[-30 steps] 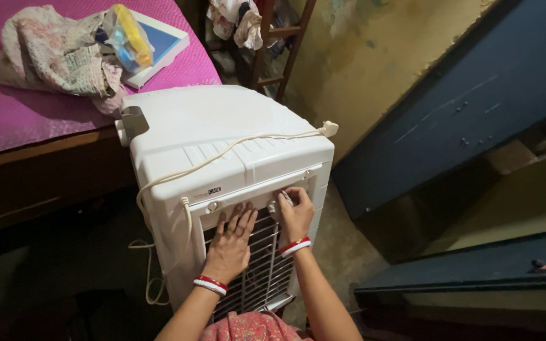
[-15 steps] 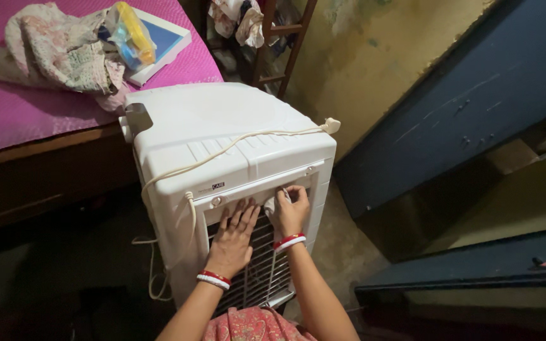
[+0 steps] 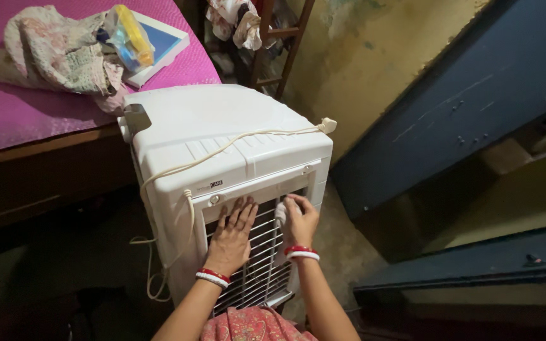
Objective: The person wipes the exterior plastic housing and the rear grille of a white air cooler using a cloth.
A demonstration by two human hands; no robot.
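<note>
Head view: left hand (image 3: 231, 235) flat on cooler grille (image 3: 255, 265), right hand (image 3: 298, 219) clenching half-hidden white cloth (image 3: 280, 211).

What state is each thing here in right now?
Air cooler: upright, its cord draped loose over the top.
Left hand: flat on the wire grille.
Right hand: closed on a small white cloth against the grille.
Crumpled fabric: heaped on the pink bed.

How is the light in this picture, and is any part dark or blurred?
Head view: the white air cooler top is brightly lit; the floor at lower left lies in deep shadow; both hands, left hand and right hand, look sharp, the edges slightly stretched.
</note>
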